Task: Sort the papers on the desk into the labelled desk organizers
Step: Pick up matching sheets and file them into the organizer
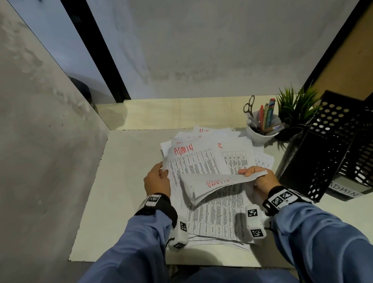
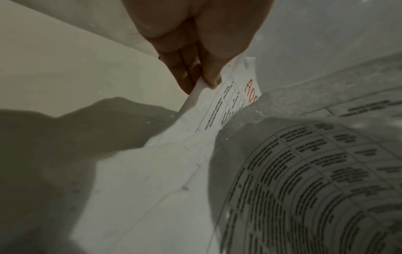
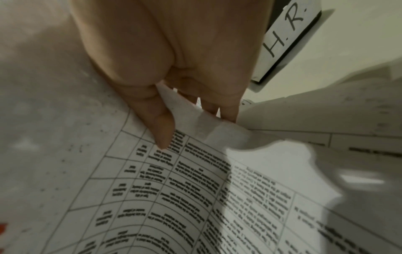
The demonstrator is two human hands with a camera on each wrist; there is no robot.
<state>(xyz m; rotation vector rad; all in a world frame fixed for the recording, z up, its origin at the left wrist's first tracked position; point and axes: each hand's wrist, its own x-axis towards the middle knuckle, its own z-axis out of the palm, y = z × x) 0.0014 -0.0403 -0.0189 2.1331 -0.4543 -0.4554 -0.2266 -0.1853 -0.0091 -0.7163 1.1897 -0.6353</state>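
Grey walls box in a pale surface (image 1: 127, 189), w/ a loose pile of papers (image 1: 236, 146) spread across the middle, several marked in red. Left hand (image 1: 157, 180) sits at 9 o'clock of the pile, thumb and fingers (image 2: 185, 75) pinching the left edge of the top ADMIN sheet (image 1: 193, 163), lifting that edge off the stack. Right hand (image 1: 261, 178) at 3 o'clock grips a second sheet (image 1: 215, 183), curled over so its red lettering reads upside down; thumb (image 3: 163, 130) lies on the printed table, other fingers underneath. That curled sheet hangs above the lower half of the pile, between both hands. Over at 3 o'clock from the pile, a black perforated organizer (image 1: 336, 144) stands on the surface, white ADMIN label (image 1: 344, 191) at its base. Right-wrist view catches another label reading H.R. (image 3: 287, 36) just beyond the fingers. At 1 o'clock, a white cup (image 1: 259, 134) holds scissors (image 1: 249, 105) and pens, w/ a small green plant (image 1: 295, 107) just beside it. Blue sleeves (image 1: 143, 237) and wrist-worn cameras fill the near edge.
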